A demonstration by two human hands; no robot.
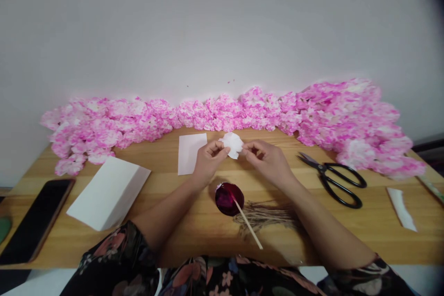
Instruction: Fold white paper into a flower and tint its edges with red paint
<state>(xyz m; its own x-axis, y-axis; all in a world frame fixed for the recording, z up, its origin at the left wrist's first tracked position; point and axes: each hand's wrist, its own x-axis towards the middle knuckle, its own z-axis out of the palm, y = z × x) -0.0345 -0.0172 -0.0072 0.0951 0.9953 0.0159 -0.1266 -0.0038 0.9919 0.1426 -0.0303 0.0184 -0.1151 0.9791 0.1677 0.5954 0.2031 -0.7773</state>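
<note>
A small white paper flower (232,144) with ruffled edges is held up between my two hands over the middle of the table. My left hand (210,159) pinches its left edge between thumb and fingertips. At its right edge, my right hand (267,161) has its thumb and fingers closed on a petal. Just below the hands stands a round cup of dark magenta liquid (227,200), with a thin wooden stick (250,228) leaning out toward me. Brown twine strands (272,216) lie beside the cup, partly beneath my right forearm.
Pink and white paper flowers (225,113) line the table's back edge along the wall. Black-handled scissors (326,173) and a folded white strip (401,209) lie right. Left are a white box (104,194), a phone (38,219) and a square of white paper (189,152).
</note>
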